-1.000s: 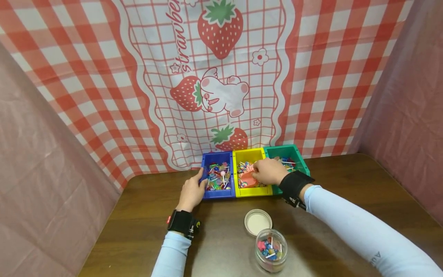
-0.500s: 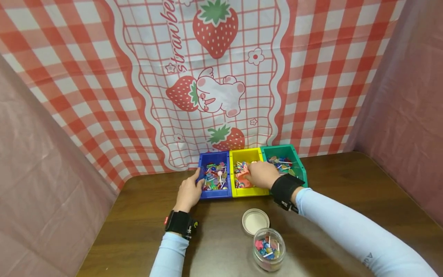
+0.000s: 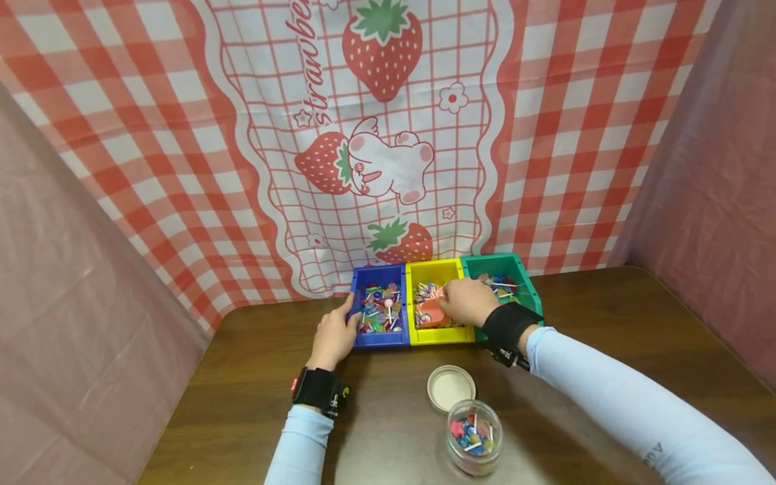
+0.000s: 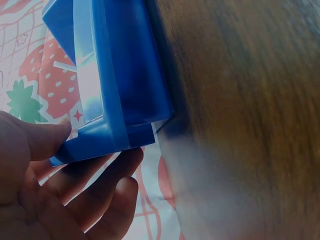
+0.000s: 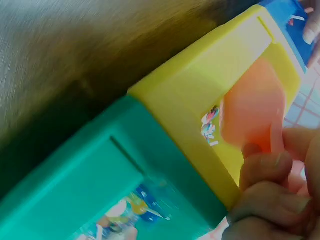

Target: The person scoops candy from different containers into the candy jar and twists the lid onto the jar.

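Observation:
My right hand [image 3: 470,302] grips an orange scoop [image 3: 429,316] inside the yellow bin [image 3: 438,271]. In the right wrist view, thumb and curled fingers close round the handle of the scoop [image 5: 255,102], its bowl lying low in the bin. Swirl-patterned candies and lollipops [image 3: 426,292] surround it; the hand hides part of them. My left hand [image 3: 332,338] holds the left side of the blue bin [image 3: 380,339]. Seen from the left wrist, the thumb [image 4: 47,139] lies on one side of the blue wall and the fingers on the other. Mixed candies [image 3: 380,311] fill the blue bin's bottom.
A green bin [image 3: 492,265] with more candies adjoins the yellow one on the right. Nearer on the wooden table [image 3: 242,397] are a round lid [image 3: 451,389] and a clear jar [image 3: 475,465] partly filled with candies. A strawberry-print cloth [image 3: 388,168] hangs behind.
The scoop and right hand tilt and shift slightly within the yellow bin. My left hand keeps its place on the blue bin. The head view sways a little sideways.

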`<state>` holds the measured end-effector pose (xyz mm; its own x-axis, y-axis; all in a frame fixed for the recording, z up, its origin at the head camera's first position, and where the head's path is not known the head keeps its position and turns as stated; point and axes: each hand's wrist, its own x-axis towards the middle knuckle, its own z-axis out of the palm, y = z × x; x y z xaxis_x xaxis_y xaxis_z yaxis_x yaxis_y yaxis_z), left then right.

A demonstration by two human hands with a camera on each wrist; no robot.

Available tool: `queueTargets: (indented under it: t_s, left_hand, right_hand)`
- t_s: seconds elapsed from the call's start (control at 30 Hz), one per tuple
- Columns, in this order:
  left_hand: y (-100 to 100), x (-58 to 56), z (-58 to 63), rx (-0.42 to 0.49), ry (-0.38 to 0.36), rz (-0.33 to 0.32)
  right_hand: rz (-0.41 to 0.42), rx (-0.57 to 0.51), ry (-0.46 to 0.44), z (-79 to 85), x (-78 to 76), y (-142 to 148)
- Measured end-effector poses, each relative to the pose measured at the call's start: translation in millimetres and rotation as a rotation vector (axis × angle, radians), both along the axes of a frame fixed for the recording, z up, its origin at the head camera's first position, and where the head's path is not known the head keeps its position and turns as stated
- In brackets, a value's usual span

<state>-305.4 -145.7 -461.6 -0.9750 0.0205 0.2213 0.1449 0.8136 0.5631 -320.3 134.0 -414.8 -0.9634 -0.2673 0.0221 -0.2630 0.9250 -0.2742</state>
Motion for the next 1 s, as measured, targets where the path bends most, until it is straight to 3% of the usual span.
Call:
queueTargets:
  t_s: [0.1, 0.23, 0.47, 0.67, 0.87, 1.0]
  left_hand:
    - [-0.9, 1.4, -0.7, -0.005, 0.003, -0.001]
    - [-1.7, 2.3, -1.0, 0.001, 0.004, -0.011]
    - [-1.3, 1.3, 0.3, 0.000, 0.007, -0.007]
    - [-0.9, 1.8, 1.4, 0.003, 0.010, -0.006]
    - [-0.4, 1.8, 1.6, 0.003, 0.014, -0.010]
    - [0.2, 0.4, 0.8, 0.004, 0.009, -0.012]
  right_hand:
    - [0.050, 0.074, 0.034, -0.8, 2.2, -5.8]
    - [0.036, 0.128, 0.058, -1.5, 4.9, -13.8]
    - [-0.015, 0.096, 0.119, -7.0, -0.8, -16.5]
    - [0.044, 0.039, 0.192, -16.2, -10.1, -3.2]
    - [0.034, -0.049, 0.183, -13.1, -14.3, 8.9]
    - [0.055, -0.020, 0.166, -13.7, -16.2, 6.2]
